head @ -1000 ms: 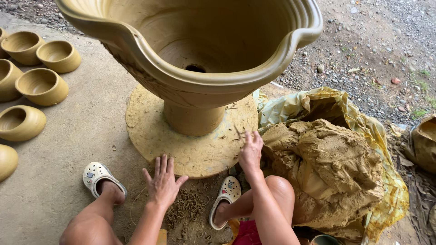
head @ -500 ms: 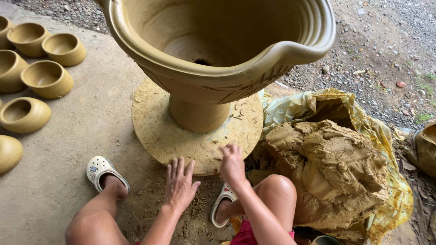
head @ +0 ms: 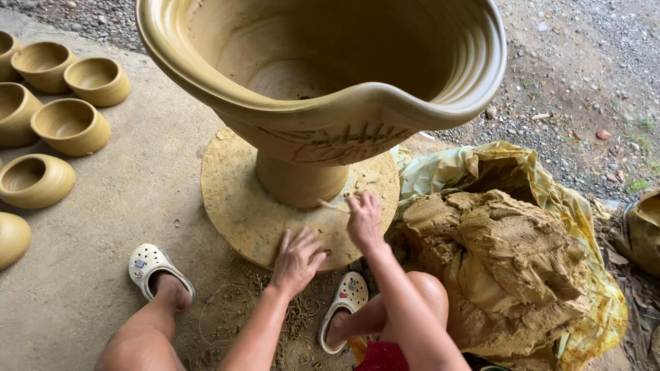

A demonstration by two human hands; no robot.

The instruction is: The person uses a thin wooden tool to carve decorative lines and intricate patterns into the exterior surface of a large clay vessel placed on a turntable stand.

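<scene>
Left hand lies flat, fingers spread, on the round clay board's near edge; right hand, fingers together, holds a thin stick beside the big pot's foot.

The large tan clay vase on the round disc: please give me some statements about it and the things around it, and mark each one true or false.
1. The large tan clay vase stands on a round clay-coated disc. True.
2. The left hand grips the vase's rim. False: it lies flat, fingers spread, on the disc's near edge.
3. The right hand is on the disc near the vase's foot. True.
4. The big lump of raw clay lies on blue cloth. False: it sits on yellow plastic sheeting.
5. Small tan clay bowls sit on the concrete floor at the left. True.
6. The person is barefoot. False: both feet wear white clogs.
</scene>
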